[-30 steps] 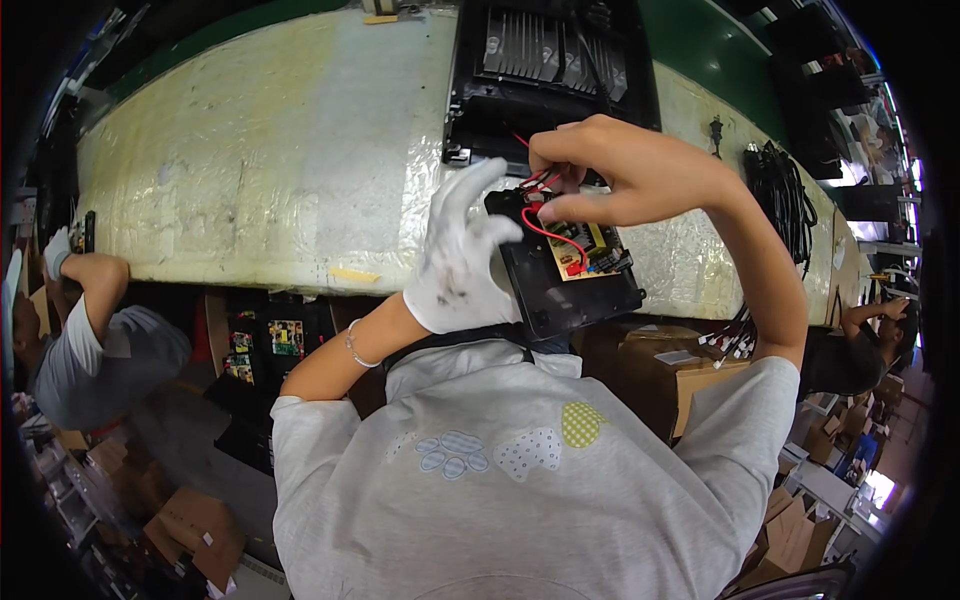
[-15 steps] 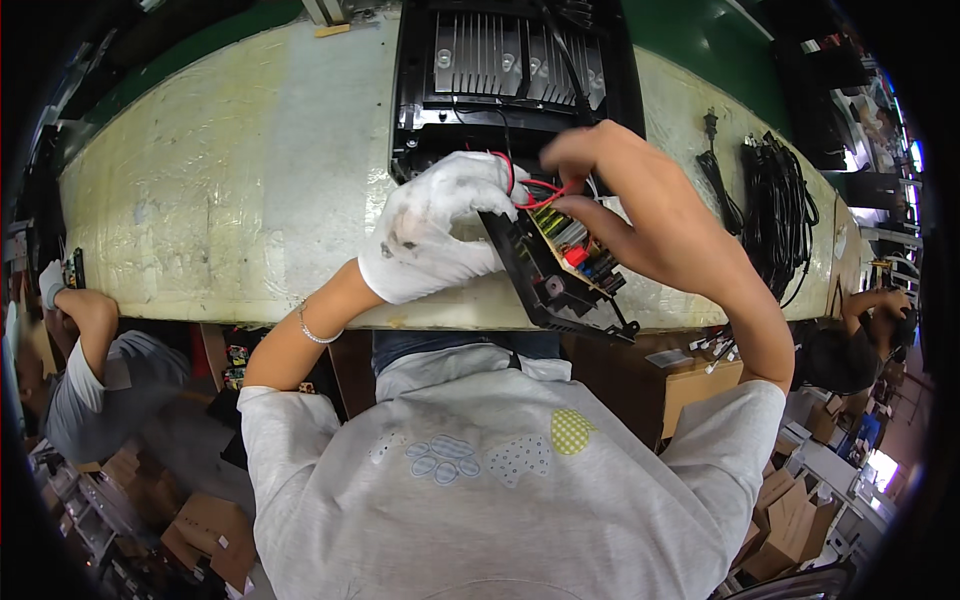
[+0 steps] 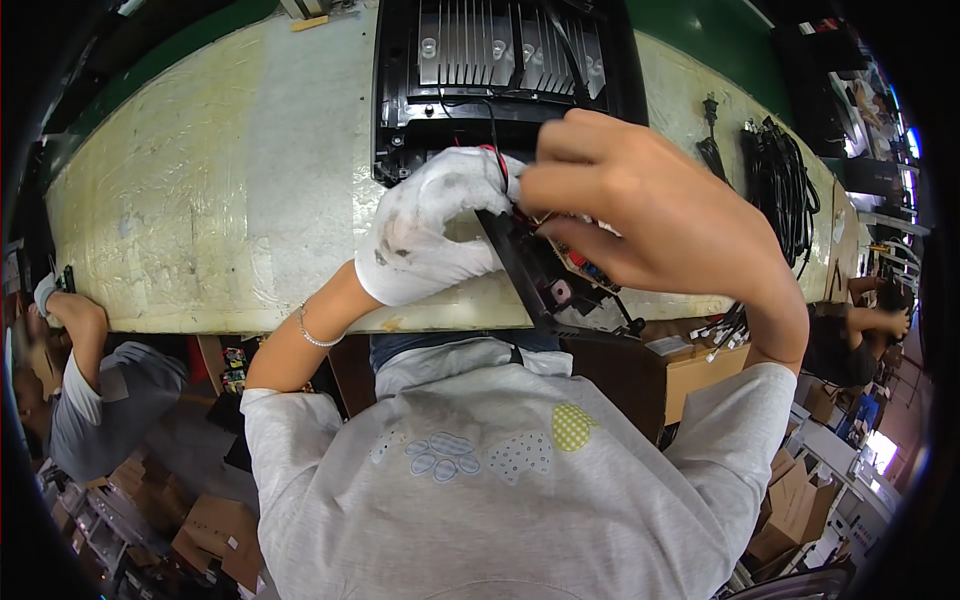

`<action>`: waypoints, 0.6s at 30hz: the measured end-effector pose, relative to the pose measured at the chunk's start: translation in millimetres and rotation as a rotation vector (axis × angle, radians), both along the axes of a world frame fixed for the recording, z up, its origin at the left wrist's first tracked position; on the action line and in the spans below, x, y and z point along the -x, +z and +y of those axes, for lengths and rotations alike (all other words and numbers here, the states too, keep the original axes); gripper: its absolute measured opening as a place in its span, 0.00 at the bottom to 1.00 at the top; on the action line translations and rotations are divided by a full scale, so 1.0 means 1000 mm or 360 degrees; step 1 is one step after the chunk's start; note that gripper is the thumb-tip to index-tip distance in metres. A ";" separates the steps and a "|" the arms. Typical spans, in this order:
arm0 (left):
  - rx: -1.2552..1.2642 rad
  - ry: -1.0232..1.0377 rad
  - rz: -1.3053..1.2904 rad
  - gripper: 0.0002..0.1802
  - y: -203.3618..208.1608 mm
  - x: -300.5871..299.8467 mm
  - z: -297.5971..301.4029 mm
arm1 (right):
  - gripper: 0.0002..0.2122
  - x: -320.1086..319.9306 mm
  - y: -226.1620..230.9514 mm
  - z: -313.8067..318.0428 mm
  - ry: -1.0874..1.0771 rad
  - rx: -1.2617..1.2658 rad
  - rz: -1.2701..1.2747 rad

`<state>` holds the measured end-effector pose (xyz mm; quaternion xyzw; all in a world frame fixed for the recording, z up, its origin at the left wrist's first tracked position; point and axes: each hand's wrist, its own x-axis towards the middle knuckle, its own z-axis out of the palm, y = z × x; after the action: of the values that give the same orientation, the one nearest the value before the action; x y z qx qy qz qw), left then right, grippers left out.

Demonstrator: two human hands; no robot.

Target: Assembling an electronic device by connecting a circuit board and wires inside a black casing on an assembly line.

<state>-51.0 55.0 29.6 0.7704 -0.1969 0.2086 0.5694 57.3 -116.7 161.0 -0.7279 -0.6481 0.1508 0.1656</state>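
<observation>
My left hand (image 3: 420, 222), in a stained white glove, is closed on the upper end of a black plastic panel (image 3: 520, 272). The panel stands tilted over the table's near edge and carries a circuit board (image 3: 586, 266) with small coloured parts. My bare right hand (image 3: 640, 205) bends over the board, its fingers curled close to the gloved fingertips; they are slightly blurred, and what they grip is hidden. A red and black wire pair (image 3: 497, 160) runs beside the gloved fingers. Just beyond both hands lies a large black housing (image 3: 425, 118) with a finned metal heat sink (image 3: 470, 55).
Black power cords (image 3: 780, 190) lie bundled on the table (image 3: 200, 200) to the right. Below the right edge is a cardboard box (image 3: 705, 385) with white-tipped cables. Other people sit at the far left (image 3: 110, 380) and far right (image 3: 850, 335).
My right hand has moved left and in over the board, and its fingers have curled together. The red wire loop is now mostly covered. My left hand keeps its hold.
</observation>
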 end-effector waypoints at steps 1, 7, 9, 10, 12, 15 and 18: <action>0.0041 -0.0028 0.0015 0.20 -0.002 0.001 0.001 | 0.08 -0.002 -0.003 0.003 -0.0046 -0.0103 0.0194; 0.0038 0.0100 0.0114 0.22 -0.007 0.007 0.001 | 0.08 -0.011 -0.018 0.010 0.0046 -0.0250 0.0030; 0.0004 0.0146 0.0170 0.22 -0.008 0.009 0.001 | 0.10 -0.015 -0.022 0.008 0.0215 -0.0181 0.0049; -0.0035 0.0184 0.0223 0.22 -0.009 0.010 0.002 | 0.10 -0.016 -0.023 0.007 0.0224 -0.0179 0.0055; -0.0015 0.0142 0.0188 0.22 -0.014 0.009 0.003 | 0.10 -0.016 -0.024 0.007 0.0260 -0.0172 0.0070; 0.0073 0.0082 0.0196 0.21 -0.017 0.007 0.005 | 0.10 -0.015 -0.026 0.009 0.0194 -0.0199 0.0182; 0.0045 0.0088 0.0186 0.20 -0.015 0.005 0.006 | 0.09 -0.015 -0.031 0.008 0.0158 -0.0229 0.0304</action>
<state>-56.4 61.4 14.1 0.7784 -0.1388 0.1816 0.5847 72.4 -108.3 130.5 -0.6634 -0.6738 0.1805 0.2707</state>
